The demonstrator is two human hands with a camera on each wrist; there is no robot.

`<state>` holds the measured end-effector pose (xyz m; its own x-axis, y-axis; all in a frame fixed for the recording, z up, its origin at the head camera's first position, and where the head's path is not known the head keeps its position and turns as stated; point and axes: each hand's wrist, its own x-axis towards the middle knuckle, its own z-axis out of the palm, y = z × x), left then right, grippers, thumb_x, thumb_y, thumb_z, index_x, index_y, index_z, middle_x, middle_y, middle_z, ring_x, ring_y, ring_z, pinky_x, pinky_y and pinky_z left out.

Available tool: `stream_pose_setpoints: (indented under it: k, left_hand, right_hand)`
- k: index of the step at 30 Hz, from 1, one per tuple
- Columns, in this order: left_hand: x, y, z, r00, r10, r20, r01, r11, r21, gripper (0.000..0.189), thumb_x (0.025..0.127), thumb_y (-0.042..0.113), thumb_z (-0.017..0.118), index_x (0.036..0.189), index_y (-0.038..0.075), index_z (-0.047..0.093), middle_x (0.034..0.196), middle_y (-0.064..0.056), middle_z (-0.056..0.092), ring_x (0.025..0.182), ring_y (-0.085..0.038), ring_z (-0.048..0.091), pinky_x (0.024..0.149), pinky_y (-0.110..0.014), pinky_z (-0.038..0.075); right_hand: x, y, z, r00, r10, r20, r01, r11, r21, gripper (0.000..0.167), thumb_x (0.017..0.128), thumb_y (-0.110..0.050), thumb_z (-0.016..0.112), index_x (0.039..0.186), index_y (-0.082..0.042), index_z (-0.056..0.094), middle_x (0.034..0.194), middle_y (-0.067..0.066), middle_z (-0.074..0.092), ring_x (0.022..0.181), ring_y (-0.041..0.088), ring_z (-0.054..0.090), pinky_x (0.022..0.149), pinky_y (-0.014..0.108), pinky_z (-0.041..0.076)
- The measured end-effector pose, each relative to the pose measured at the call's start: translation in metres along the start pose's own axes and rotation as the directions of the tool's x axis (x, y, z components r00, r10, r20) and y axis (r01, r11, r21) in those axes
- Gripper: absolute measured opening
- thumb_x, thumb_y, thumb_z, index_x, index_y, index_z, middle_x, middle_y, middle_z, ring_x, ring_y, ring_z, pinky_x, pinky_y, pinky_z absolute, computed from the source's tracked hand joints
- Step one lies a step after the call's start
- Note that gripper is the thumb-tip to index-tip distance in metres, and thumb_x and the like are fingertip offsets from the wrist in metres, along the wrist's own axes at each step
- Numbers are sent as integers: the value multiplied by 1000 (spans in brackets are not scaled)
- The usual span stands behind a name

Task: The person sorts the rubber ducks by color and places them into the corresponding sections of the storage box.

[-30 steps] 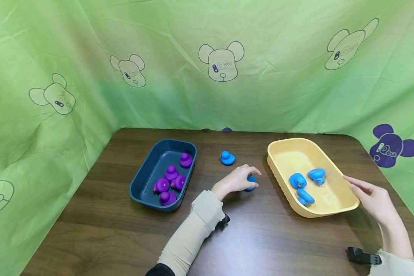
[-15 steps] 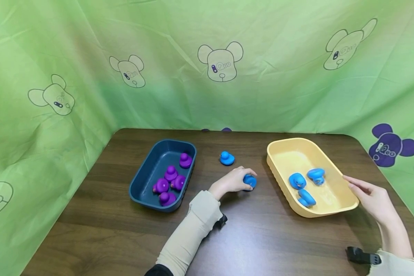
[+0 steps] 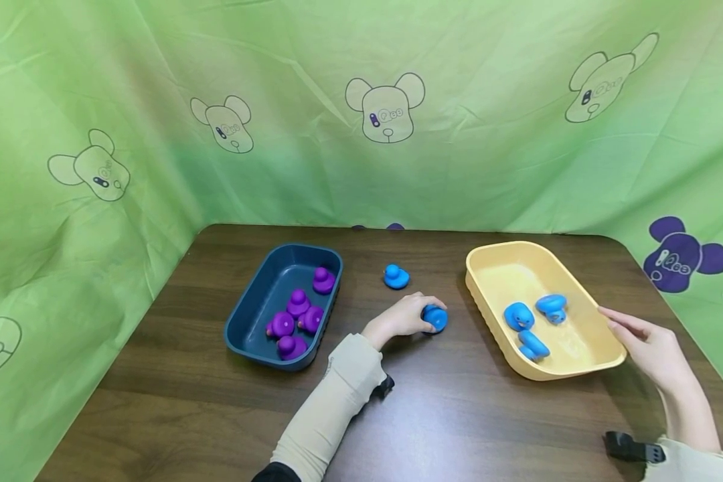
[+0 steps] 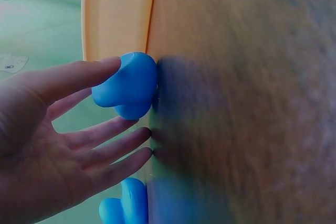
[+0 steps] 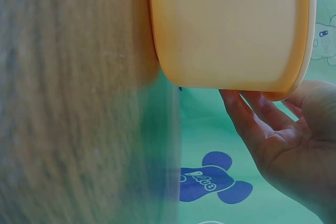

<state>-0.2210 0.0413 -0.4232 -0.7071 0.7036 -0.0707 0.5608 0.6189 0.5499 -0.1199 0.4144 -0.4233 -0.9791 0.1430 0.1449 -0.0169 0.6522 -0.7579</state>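
In the head view my left hand (image 3: pixel 402 316) pinches a blue rubber duck (image 3: pixel 436 318) low over the table. The left wrist view has the thumb on the near side of this duck (image 4: pixel 128 82) and the other fingers extended behind and below it. At the far right, my right hand (image 3: pixel 657 348) rests its fingertips against the rim of the yellow tray (image 3: pixel 584 365). Those fingers (image 5: pixel 244 121) lie nearly straight along the tray's outer end in the right wrist view. Inside the tray are three blue ducks (image 3: pixel 520 316).
Another blue duck (image 3: pixel 395 276) stands on the wooden table (image 3: pixel 175 402) beyond my left hand. A dark blue tray (image 3: pixel 247 301) with several purple ducks (image 3: pixel 298 302) sits on the left. A green printed curtain (image 3: pixel 301 174) hangs behind the table.
My left fingers have closed round the blue duck, which has shifted and turned slightly to the left. The right hand stays at the yellow tray's rim.
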Motion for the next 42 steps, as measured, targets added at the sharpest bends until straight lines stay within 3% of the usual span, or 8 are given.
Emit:
stream_pose_setpoints:
  k: [26, 42]
  left_hand:
    - [2, -2, 2, 1000, 21, -12, -20, 998, 54, 47, 75, 12, 71, 118, 17, 53, 113, -6, 54, 104, -17, 49, 86, -22, 40]
    - [5, -1, 1, 999, 15, -50, -14, 1000, 18, 45, 77, 15, 69, 118, 18, 52, 110, -5, 53, 102, -16, 48, 86, -23, 40]
  right_hand:
    - [-1, -5, -1, 1000, -12, -1, 12, 1000, 9, 29, 90, -21, 50, 116, -31, 58, 85, -47, 41, 78, -28, 35, 62, 0, 30]
    - [-1, 0, -1, 1000, -11, -5, 11, 1000, -3, 30, 90, -24, 50, 119, -28, 57, 85, -47, 40, 79, -27, 34, 63, -1, 28]
